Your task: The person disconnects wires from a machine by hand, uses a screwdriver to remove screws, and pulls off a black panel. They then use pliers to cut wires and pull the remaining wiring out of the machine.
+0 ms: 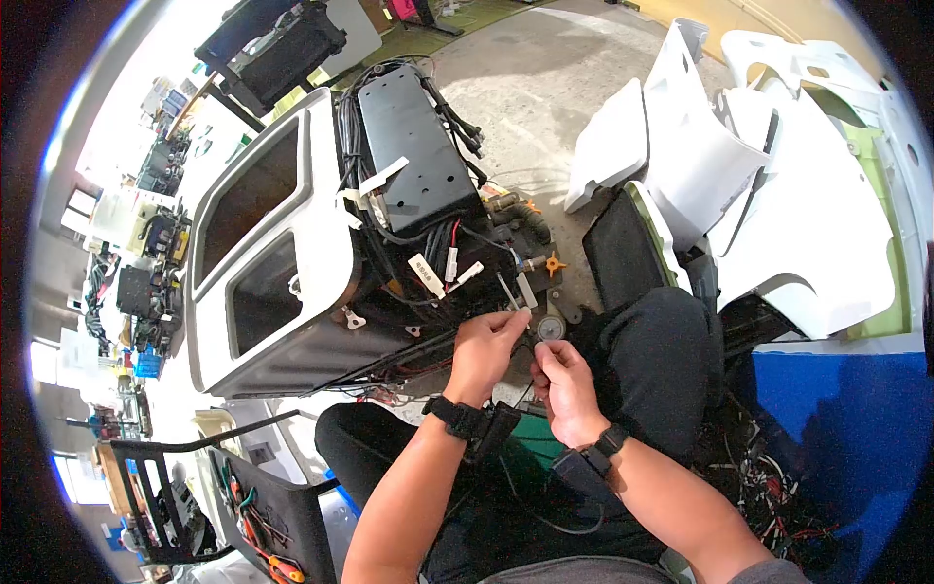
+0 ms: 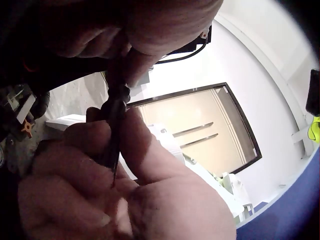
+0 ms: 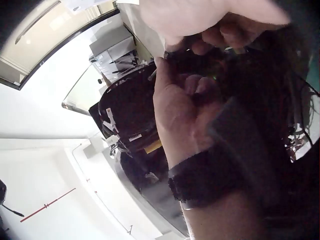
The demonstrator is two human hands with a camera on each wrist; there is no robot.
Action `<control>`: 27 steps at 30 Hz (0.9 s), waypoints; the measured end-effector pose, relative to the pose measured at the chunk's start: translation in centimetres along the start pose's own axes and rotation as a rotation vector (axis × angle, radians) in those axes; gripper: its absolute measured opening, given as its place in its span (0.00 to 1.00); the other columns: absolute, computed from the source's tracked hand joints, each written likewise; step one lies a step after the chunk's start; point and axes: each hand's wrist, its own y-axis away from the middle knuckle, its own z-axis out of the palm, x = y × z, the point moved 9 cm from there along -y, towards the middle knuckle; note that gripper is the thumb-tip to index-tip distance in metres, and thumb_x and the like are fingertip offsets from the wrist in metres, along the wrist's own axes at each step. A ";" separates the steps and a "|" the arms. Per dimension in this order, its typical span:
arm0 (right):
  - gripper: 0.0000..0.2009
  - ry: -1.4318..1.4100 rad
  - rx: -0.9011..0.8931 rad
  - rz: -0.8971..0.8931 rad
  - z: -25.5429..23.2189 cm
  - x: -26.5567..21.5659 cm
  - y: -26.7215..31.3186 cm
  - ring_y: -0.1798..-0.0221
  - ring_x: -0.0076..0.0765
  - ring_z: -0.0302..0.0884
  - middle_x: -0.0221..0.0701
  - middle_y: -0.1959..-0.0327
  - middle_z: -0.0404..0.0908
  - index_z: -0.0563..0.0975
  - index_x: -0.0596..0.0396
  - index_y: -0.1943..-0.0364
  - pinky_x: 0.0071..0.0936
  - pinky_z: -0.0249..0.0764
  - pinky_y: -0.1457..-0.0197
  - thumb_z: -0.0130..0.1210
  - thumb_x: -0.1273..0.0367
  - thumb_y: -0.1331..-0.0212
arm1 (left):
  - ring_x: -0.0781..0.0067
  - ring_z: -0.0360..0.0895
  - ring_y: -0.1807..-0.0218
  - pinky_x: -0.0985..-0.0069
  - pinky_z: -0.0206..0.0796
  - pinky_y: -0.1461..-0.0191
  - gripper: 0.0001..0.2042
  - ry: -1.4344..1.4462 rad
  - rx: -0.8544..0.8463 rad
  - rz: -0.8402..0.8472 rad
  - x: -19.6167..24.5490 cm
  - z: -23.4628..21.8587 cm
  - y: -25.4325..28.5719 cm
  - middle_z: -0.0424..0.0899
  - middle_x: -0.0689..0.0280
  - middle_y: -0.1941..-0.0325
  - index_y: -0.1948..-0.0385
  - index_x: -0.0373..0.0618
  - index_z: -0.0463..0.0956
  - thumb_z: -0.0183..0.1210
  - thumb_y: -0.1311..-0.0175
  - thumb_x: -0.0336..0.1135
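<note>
In the head view my left hand [image 1: 486, 352] and right hand [image 1: 567, 391] are close together, just in front of the machine's black, wired end. Between them runs a slim dark cable-like piece [image 2: 116, 112], seen in the left wrist view with a thicker dark part near its top. The fingers and thumb of my right hand pinch its lower length. My left hand grips the upper end, mostly hidden in shadow; I cannot tell exactly what that end is. A pale strip [image 1: 526, 290] stands just beyond the left fingertips. Close by are a round grey disc [image 1: 551, 328] and an orange valve knob [image 1: 554, 264].
The white-framed machine body [image 1: 341, 263] carries a black metal box [image 1: 399, 146] with bundled cables and white tags [image 1: 426, 276]. White shell panels [image 1: 798, 204] stand at right. Tools with coloured handles [image 1: 255, 521] lie at lower left; tangled wires [image 1: 778, 496] are at lower right.
</note>
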 end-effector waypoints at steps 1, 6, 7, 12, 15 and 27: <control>0.09 0.000 0.000 0.000 0.0 0.0 0.0 0.80 0.15 0.59 0.19 0.77 0.69 0.72 0.54 0.61 0.16 0.55 0.78 0.55 0.65 0.41 | 0.82 0.71 0.70 0.80 0.65 0.65 0.17 -0.019 0.000 -0.016 -0.3 0.0 -0.1 0.81 0.66 0.71 0.65 0.31 0.79 0.58 0.41 0.42; 0.12 -0.086 0.010 0.185 0.5 0.3 1.3 0.81 0.16 0.59 0.20 0.80 0.69 0.73 0.49 0.70 0.16 0.55 0.78 0.48 0.57 0.37 | 0.82 0.71 0.71 0.80 0.64 0.65 0.16 0.068 -0.016 -0.038 -0.6 0.2 -0.1 0.81 0.67 0.71 0.65 0.32 0.79 0.57 0.40 0.41; 0.12 -0.086 0.010 0.185 0.3 0.3 1.2 0.81 0.16 0.59 0.20 0.80 0.69 0.73 0.49 0.70 0.16 0.55 0.78 0.48 0.57 0.37 | 0.82 0.71 0.71 0.80 0.64 0.65 0.16 0.077 -0.017 -0.031 -0.4 0.2 -0.1 0.81 0.67 0.71 0.65 0.32 0.79 0.57 0.40 0.41; 0.15 -0.104 -0.088 0.220 0.4 1.4 0.4 0.81 0.17 0.60 0.22 0.80 0.71 0.71 0.47 0.74 0.17 0.56 0.78 0.46 0.55 0.36 | 0.82 0.71 0.71 0.80 0.64 0.65 0.16 0.062 -0.012 -0.013 0.1 0.1 0.2 0.81 0.67 0.71 0.65 0.32 0.79 0.56 0.39 0.41; 0.12 -0.062 -0.102 0.113 0.6 0.5 0.5 0.79 0.17 0.61 0.22 0.79 0.72 0.72 0.49 0.72 0.17 0.57 0.76 0.49 0.58 0.37 | 0.82 0.71 0.71 0.80 0.64 0.65 0.17 0.084 -0.012 -0.018 0.0 0.1 0.3 0.80 0.67 0.71 0.65 0.32 0.79 0.57 0.39 0.42; 0.10 0.114 -0.018 -0.089 1.0 -1.4 1.1 0.79 0.16 0.62 0.22 0.75 0.73 0.72 0.49 0.66 0.16 0.58 0.76 0.49 0.59 0.37 | 0.82 0.71 0.71 0.81 0.64 0.66 0.16 0.083 0.008 -0.009 -0.1 -0.1 0.2 0.80 0.66 0.73 0.66 0.31 0.79 0.57 0.40 0.40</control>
